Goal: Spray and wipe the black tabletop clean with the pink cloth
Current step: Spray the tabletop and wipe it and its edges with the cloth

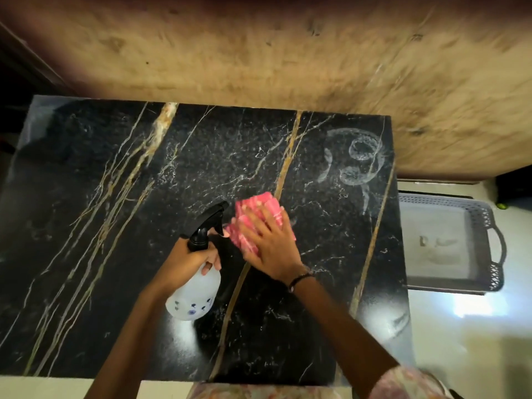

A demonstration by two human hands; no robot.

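The black marble tabletop (100, 231) with gold and white veins fills the middle of the head view. My left hand (188, 262) grips the neck of a translucent white spray bottle (195, 295) with a black trigger head, nozzle pointing up and right. My right hand (269, 243) lies flat, fingers spread, pressing the folded pink cloth (253, 208) against the tabletop near its centre. The cloth is blurred. A whitish swirl of residue (357, 159) marks the far right part of the top.
A beige marbled wall (259, 53) runs behind the table. To the right, on the pale floor, stands a grey plastic tray (489, 226) with lattice rim and handle. A patterned sleeve (408, 381) shows at the bottom edge.
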